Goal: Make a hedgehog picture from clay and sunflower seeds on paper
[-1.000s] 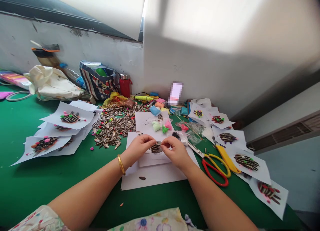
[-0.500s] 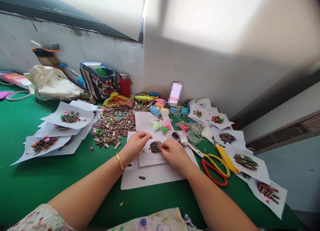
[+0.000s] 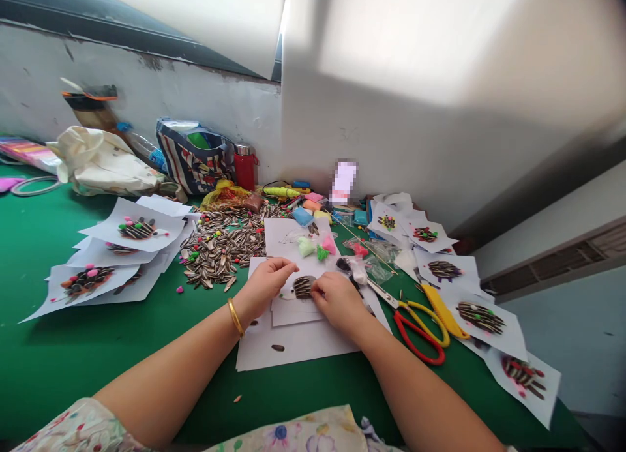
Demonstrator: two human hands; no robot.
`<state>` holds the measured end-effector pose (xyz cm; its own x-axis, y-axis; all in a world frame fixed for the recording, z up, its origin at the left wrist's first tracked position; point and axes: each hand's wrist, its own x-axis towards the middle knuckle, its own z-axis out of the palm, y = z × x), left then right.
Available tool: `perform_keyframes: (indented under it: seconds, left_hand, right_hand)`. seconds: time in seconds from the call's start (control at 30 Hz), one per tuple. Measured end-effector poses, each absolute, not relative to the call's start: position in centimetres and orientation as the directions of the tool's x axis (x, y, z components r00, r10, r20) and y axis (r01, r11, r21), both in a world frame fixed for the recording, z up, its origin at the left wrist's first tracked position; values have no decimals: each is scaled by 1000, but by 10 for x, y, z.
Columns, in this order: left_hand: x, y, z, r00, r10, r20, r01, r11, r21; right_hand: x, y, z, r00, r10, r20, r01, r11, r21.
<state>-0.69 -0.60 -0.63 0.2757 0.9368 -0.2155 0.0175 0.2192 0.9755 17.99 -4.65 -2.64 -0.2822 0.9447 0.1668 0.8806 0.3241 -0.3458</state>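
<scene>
A hedgehog-like figure of striped sunflower seeds [image 3: 304, 287] lies on a small white paper card [image 3: 293, 316], which rests on larger white sheets [image 3: 313, 354]. My right hand [image 3: 340, 302] is at the figure's right edge, fingers curled together against it; whatever they grip is hidden. Above the card's left side, my left hand [image 3: 267, 286] has thumb and forefinger drawn together in a pinch. I cannot make out anything between those tips. A gold bangle [image 3: 235, 317] circles the left wrist. One loose sunflower seed [image 3: 278, 348] lies on the sheet below.
A heap of sunflower seeds [image 3: 215, 250] spreads at left, beside stacked seed pictures [image 3: 141, 224]. Coloured clay lumps [image 3: 306, 246] sit beyond the card. Scissors [image 3: 415, 321], a yellow cutter [image 3: 443, 308] and more finished cards [image 3: 489, 315] lie at right. A red flask [image 3: 244, 168] stands behind.
My right hand has shifted slightly left and its fingers have moved a little against the seed figure's right edge. The left hand stays in place.
</scene>
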Motion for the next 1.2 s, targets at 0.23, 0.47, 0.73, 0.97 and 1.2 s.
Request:
perform_keyframes:
  seconds: [0.23, 0.47, 0.73, 0.97, 1.2]
  left_hand:
    - [-8, -6, -9, 306, 919, -250, -76, 285, 956]
    - [-13, -2, -10, 417, 833, -364, -426, 533, 731]
    - [-15, -2, 3, 530, 727, -438, -655, 678, 333]
    - [-5, -15, 10, 530, 746, -403, -640, 663, 388]
    - [-2, -19, 3, 596, 717, -360, -564, 694, 448]
  right_hand:
    - [179, -46, -28, -301, 933, 196, 879, 351, -324]
    - [180, -45, -28, -276, 941, 194, 870, 331, -365]
    - [184, -53, -16, -253, 903, 346, 793, 399, -460]
    - [163, -67, -10, -271, 820, 504, 687, 531, -496]
    - [156, -63, -20, -324, 800, 505, 618, 583, -527]
